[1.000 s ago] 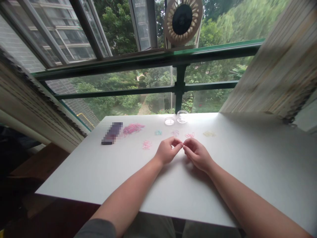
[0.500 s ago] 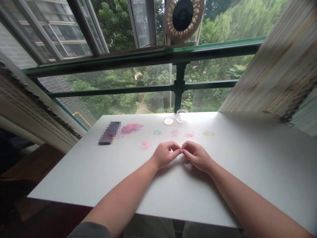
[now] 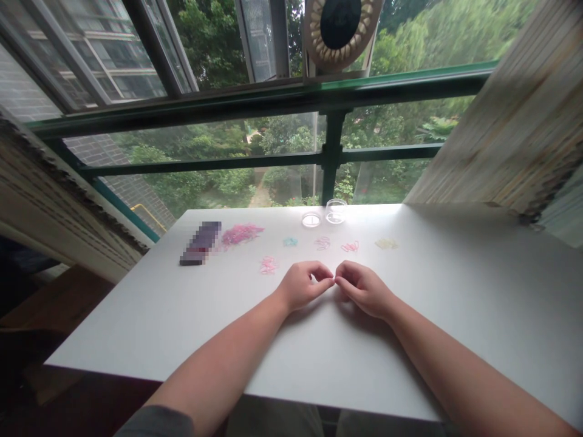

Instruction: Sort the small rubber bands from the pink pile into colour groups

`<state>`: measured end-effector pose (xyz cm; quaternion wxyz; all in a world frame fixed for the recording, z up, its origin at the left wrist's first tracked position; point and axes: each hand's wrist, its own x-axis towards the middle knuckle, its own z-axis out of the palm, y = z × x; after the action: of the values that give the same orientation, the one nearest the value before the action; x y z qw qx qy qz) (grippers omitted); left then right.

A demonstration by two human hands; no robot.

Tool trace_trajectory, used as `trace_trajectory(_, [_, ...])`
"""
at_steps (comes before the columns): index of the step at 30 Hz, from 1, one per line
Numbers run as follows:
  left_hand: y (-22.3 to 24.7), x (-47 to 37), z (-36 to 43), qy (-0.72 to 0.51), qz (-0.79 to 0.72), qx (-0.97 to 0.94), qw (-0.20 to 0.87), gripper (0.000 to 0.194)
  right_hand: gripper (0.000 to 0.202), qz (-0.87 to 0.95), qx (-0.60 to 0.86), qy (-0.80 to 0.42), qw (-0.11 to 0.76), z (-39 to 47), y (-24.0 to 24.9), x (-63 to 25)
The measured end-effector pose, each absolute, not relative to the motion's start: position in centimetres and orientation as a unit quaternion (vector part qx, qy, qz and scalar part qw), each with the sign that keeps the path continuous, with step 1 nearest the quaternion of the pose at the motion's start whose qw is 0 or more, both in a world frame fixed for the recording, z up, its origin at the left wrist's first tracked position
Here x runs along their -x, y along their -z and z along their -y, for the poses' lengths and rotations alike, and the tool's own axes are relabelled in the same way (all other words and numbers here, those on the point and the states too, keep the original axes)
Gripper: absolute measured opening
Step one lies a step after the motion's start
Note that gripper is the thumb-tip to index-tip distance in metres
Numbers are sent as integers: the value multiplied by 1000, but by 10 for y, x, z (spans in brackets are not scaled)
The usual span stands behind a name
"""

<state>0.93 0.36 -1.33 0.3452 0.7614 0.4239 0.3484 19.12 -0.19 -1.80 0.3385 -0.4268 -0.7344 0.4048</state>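
Observation:
My left hand and my right hand meet fingertip to fingertip over the white table. Both are closed in a pinch, thumb against forefinger, and whatever lies between them is too small to make out. Just beyond the hands, small loops lie sorted by colour: a pink pile left of my left hand, then a turquoise pile, a lilac pile, a coral-pink pile and a pale yellow pile. A larger mixed pink and purple heap sits farther left.
A blurred-out dark oblong object lies beside the big heap. At the table's far edge stand a clear round tub and a clear round lid. Behind them are a green railing and a fan; curtains hang at both sides.
The pinched fingertips have drawn very slightly apart. The whole view has shifted a little; the piles, tub and lid stay where they were on the table.

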Motion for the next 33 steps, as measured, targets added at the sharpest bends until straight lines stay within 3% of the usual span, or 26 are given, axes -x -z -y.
trace_trajectory(15, [13, -10, -2, -310, -431, -771, 350, 7, 11, 726, 415, -434, 336, 9, 20, -186])
trace_trajectory(33, [13, -10, -2, -343, -406, -771, 351, 18, 13, 726, 418, -429, 338, 8, 20, -187])
